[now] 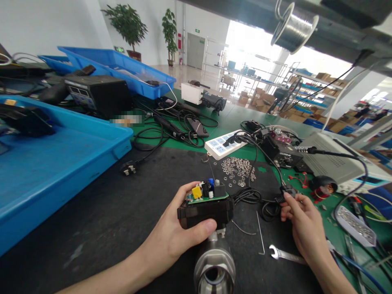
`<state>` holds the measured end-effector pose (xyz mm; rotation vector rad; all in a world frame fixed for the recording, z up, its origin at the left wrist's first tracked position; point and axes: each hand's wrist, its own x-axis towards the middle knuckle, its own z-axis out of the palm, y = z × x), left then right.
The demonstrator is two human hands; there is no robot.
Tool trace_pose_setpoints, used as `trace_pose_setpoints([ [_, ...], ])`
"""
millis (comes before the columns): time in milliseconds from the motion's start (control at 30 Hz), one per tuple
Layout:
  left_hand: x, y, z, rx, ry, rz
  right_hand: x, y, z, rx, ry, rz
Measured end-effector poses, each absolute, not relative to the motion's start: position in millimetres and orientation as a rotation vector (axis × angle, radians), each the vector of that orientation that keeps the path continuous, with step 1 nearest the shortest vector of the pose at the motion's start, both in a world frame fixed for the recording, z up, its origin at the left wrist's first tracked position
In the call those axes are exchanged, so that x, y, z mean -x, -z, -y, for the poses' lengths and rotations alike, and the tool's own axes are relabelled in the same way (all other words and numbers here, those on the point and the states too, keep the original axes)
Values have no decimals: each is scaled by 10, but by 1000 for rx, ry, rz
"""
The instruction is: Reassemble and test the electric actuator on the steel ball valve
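Observation:
My left hand [180,224] is wrapped round the black housing of an electric valve actuator [205,211], thumb in front and fingers behind. An exposed circuit board [208,196] with a yellow, a blue and several dark parts sits on top of it. Below the housing is a steel valve body [214,265], its round threaded opening facing me. On the right, my right hand [303,216] pinches a black power plug [288,192] at its cable end. A coiled black cable [249,195] lies between the two hands.
A hex key [260,232] and an open-end wrench [286,255] lie by my right hand. Loose washers [237,167] are scattered before a white power strip [225,145]. A blue tray [101,151] takes up the left; a solder spool [295,28] hangs overhead.

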<state>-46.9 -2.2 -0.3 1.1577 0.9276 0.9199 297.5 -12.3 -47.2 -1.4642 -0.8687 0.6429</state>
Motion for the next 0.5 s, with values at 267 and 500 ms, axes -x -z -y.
trace_pose_setpoints([
  [267,460,14,24,-1137,-917,-934,-2979,480,113,1458,-657,869],
  [500,484,13,17,-1134,-882,-910,-2976,477,116,1455,-661,868],
])
